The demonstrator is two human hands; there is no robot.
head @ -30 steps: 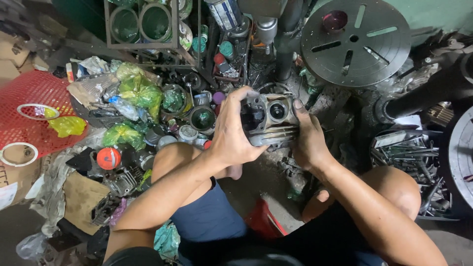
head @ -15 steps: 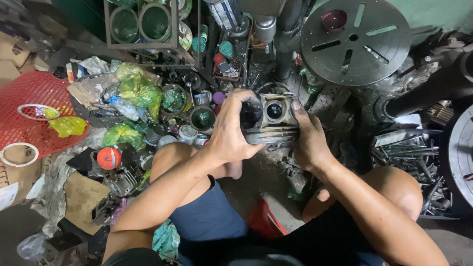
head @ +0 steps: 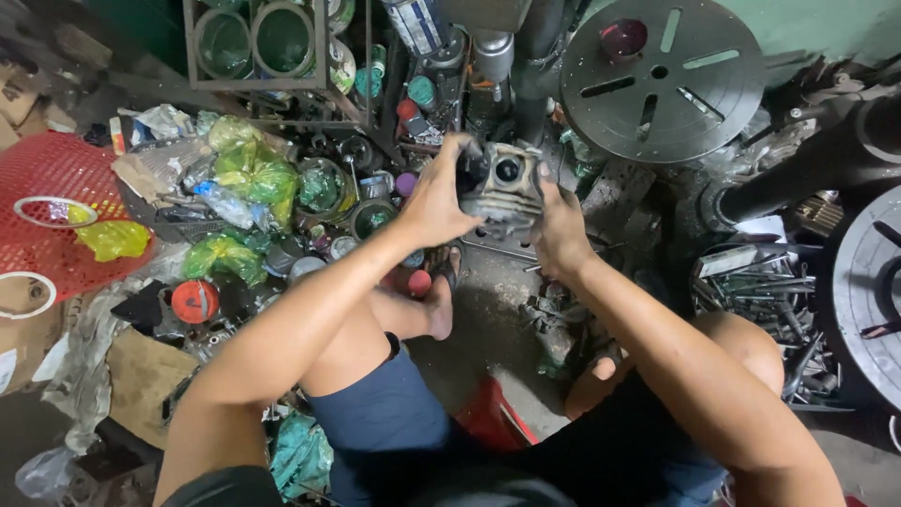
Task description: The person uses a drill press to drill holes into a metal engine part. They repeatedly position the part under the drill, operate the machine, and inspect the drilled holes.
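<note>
A grey finned metal engine cylinder (head: 505, 191) with a round bore facing up is held between both hands above the floor. My left hand (head: 438, 199) grips its left side, fingers wrapped over the top edge. My right hand (head: 559, 228) clasps its right side from below. I sit low with bare knees apart and bare feet (head: 439, 305) on the dirty concrete under the part.
A round slotted drill-press table (head: 662, 80) stands at upper right beside a dark column (head: 535, 56). A metal rack with green tins (head: 258, 42), plastic bags (head: 253, 174), cans and a red basket (head: 56, 188) crowd the left. A tray of metal scraps (head: 760, 291) lies right.
Both hands have lifted and turned the cylinder slightly, carrying it a little farther from my body; my left hand's fingers have shifted over its top edge.
</note>
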